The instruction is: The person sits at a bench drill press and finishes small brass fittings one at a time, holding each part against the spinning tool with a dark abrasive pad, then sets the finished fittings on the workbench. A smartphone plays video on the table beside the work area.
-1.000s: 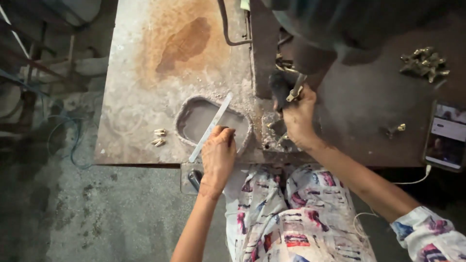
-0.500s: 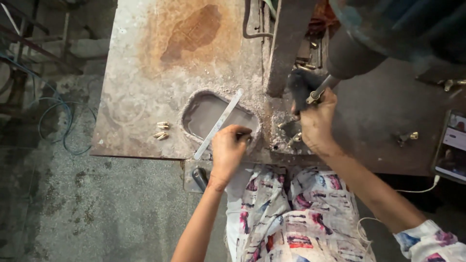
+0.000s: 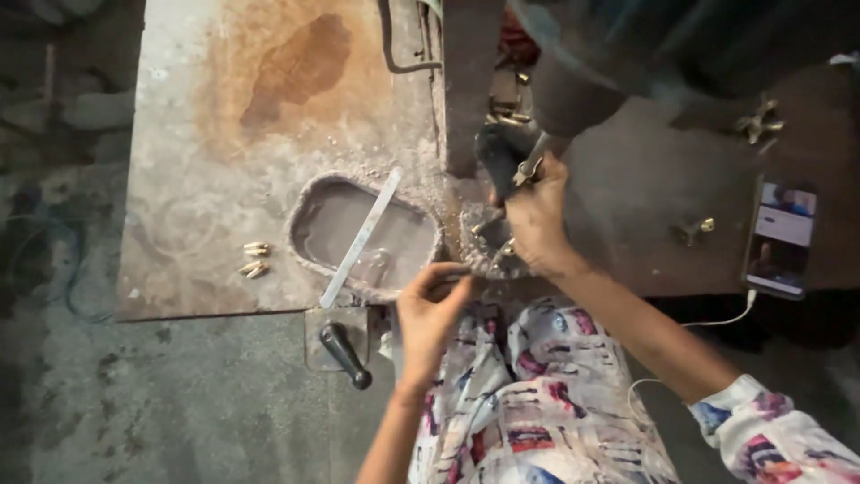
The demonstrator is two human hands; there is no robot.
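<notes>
I have one view only, from the camera on the person's head, looking almost straight down over the metal worktable [image 3: 224, 108]. It sits fairly near, so both forearms rise from 6 o'clock into the middle. The left hand [image 3: 430, 314] lies just below centre, the right hand [image 3: 537, 220] toward 1 o'clock of it. No second view shares this scene.

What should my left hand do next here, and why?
Probably ease the left hand a touch further right, toward the small metal piece that the right hand pinches beside the machine head. The left fingertips sit at the table's near edge, just short of that spot, apart from the metal strip lying in the oval tray.
</notes>
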